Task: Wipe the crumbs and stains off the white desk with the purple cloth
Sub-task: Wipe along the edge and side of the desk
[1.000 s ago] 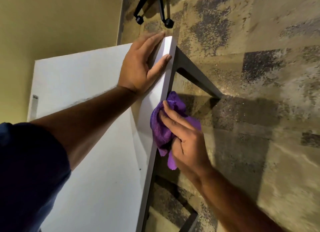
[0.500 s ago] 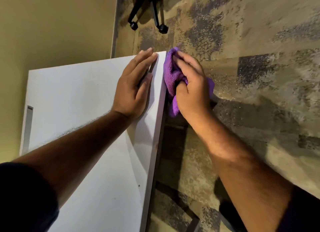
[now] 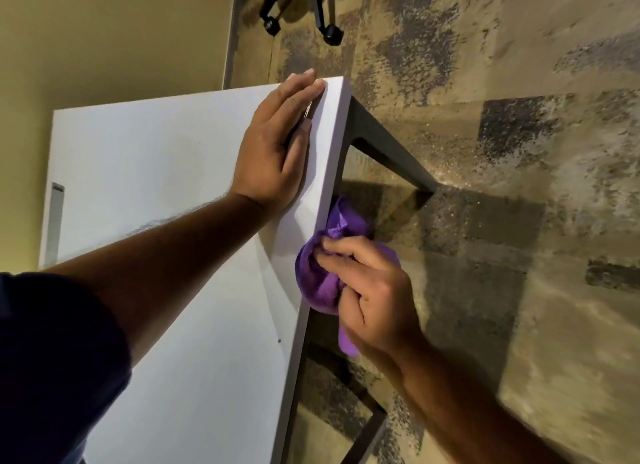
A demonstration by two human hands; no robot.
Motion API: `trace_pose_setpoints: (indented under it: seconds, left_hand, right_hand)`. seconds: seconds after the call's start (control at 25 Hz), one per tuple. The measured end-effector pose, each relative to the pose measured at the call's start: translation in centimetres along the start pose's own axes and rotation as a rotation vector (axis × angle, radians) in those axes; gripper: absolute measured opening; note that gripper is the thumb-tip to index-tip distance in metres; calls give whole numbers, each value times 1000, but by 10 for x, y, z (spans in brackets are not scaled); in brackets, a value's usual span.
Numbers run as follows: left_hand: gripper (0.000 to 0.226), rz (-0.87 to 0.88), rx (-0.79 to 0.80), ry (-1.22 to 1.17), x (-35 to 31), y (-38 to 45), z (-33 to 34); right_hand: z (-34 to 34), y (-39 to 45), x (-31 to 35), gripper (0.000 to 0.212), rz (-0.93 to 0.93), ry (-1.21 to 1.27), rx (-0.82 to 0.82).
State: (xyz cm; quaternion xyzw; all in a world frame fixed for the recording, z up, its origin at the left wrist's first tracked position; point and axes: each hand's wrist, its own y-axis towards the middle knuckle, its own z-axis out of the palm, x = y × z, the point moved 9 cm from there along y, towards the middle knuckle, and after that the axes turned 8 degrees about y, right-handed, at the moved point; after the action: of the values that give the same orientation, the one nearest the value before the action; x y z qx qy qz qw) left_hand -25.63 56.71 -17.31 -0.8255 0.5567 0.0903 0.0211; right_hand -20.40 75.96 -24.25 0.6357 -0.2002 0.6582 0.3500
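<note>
The white desk (image 3: 156, 158) fills the left half of the view, its right edge running from top centre down to the bottom. My left hand (image 3: 277, 148) lies flat on the desktop near the far right corner, fingers together, holding nothing. My right hand (image 3: 374, 297) grips the bunched purple cloth (image 3: 320, 273) and presses it against the side face of the desk's right edge, about halfway along. A small dark speck (image 3: 279, 341) sits on the desktop close to that edge.
A dark desk leg (image 3: 388, 148) slants out from the far right corner, and a lower frame bar (image 3: 367, 436) shows near the bottom. Chair casters (image 3: 330, 34) stand on the patterned carpet (image 3: 519, 221) beyond the desk. A yellow wall (image 3: 104, 30) borders the left.
My right hand has slid the cloth back along the desk's right edge from the far corner toward me. My left hand has stayed flat near the corner.
</note>
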Motion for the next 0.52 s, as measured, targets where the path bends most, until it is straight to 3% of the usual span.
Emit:
trace_pose_setpoints:
  seconds: [0.16,0.24,0.4,0.52]
  left_hand:
    - [46,-26,9,-1,-1,-2,-4]
    - [47,-46,21,7,-3,-2,-4]
    - [48,-93,40,24,-3,0,-4]
    - [51,-79,48,60,-2,3,-3]
  right_hand:
    - [3,-13,12,31,25,42,166]
    - [-6,-13,7,31,124,183,168]
    - [-41,-7,-74,49,830,678,-325]
    - [-41,19,-90,55,958,885,-464]
